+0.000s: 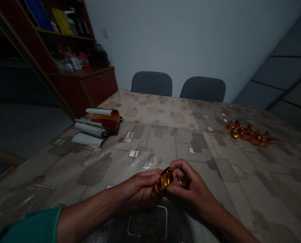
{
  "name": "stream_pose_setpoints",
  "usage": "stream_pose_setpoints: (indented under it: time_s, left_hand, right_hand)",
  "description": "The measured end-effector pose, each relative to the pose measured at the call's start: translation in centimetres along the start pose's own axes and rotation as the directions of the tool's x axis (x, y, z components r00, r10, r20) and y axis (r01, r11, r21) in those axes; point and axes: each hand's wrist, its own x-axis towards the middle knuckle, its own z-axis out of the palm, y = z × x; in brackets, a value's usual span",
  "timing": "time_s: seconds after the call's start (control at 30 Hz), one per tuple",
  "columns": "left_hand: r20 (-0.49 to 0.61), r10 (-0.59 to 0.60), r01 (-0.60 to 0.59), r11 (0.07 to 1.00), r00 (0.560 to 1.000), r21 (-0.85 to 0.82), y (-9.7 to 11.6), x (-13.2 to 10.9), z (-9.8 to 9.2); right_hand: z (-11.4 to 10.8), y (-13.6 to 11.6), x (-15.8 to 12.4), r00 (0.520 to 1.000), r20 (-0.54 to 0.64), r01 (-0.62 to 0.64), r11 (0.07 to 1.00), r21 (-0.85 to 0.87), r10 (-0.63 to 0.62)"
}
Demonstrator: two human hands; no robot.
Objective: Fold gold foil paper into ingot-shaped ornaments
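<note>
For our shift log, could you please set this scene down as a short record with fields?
Left hand: holds a gold foil piece
Right hand: grips the same piece at its other side
Table's left side: curled gold-and-white sheets
Table's right side: crumpled-looking gold foil shapes
Surface: patterned table covering
Far side: two dark chairs

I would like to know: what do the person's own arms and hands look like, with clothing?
The left arm wears a teal sleeve with a ridged hem on the forearm. No sleeve shows on the right arm. The left hand and right hand wear no gloves.
</note>
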Motion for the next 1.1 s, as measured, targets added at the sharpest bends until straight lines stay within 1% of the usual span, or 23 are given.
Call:
stream_pose_setpoints:
  time_s: [0.1,0.2,0.4,0.57,0.67,0.77,0.93,1.0,1.1]
  left_hand:
    - [-0.028,0.003,-0.004,0.999,1.000,-0.033,0.0,0.0,0.0]
    - [-0.049,0.050,-0.049,0.999,0.998,0.012,-0.2,0.1,-0.1]
    - [-0.054,0.131,-0.121,0.980,0.990,0.155,-0.1,0.1,-0.1]
    - [-0.064,0.150,-0.126,0.951,0.987,0.282,0.0,0.2,0.2]
    - [-0.061,0.166,-0.137,0.935,0.984,0.328,-0.3,0.4,0.0]
    - [-0.073,0.155,-0.119,0.926,0.985,0.357,-0.5,0.6,-0.2]
    - [-0.103,0.118,-0.078,0.939,0.988,0.334,-0.1,0.4,0.2]
    - [-0.112,0.094,-0.054,0.947,0.989,0.315,0.1,0.3,0.5]
    - [-0.113,0.060,-0.024,0.956,0.992,0.293,0.3,0.0,0.7]
  right_hand:
    - [0.1,0.1,0.1,0.999,0.031,-0.025,0.995,0.099,0.022]
    - [0.2,0.0,0.2,0.998,0.061,-0.026,0.989,0.145,0.018]
    - [0.1,-0.5,0.1,0.997,0.052,-0.054,0.997,0.060,0.051]
    - [0.3,-0.4,0.2,0.998,0.029,-0.060,0.997,-0.051,0.062]
    - [0.4,0.0,0.2,0.998,0.032,-0.055,0.996,-0.076,0.058]
    - [0.4,0.5,0.2,0.997,0.042,-0.060,0.998,-0.035,0.062]
    - [0.0,0.6,0.0,0.989,0.130,-0.095,0.986,0.138,0.078]
    - [-0.1,0.5,0.0,0.985,0.155,-0.096,0.983,0.155,0.071]
    - [-0.1,0.6,0.0,0.988,0.150,-0.067,0.988,0.136,0.047]
